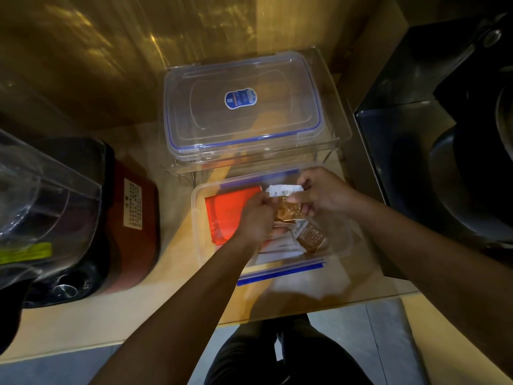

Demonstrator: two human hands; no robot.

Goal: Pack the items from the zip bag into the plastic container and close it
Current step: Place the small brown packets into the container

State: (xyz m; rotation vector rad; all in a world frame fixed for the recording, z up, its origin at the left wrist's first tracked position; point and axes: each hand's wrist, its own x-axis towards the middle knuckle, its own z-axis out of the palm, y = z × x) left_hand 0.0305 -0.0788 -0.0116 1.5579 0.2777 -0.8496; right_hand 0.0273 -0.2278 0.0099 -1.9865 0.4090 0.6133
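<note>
The container (195, 207) sits open on the wooden counter (69, 326), its long axis running left to right across the view, with its near side under the zip bag (280, 273). The bag's blue zip strip lies along that same left-right line, tilted slightly up toward the right. Inside the container, a red packet (227, 215) lies flat at the left end, and a brown packet (311, 237) rests at the right, angled diagonally. Both hands meet over the middle of the container: the left hand (256, 218) and right hand (322, 195) are each pinched shut on a brown sachet (288, 211) with a white paper label (283, 189) at its far edge; the sachet is held up above the contents, its long axis roughly left to right. The lid (241, 107), blue-sealed with a blue sticker, lies flat on a clear rack (336, 134) behind the container, also lengthwise left to right.
</note>
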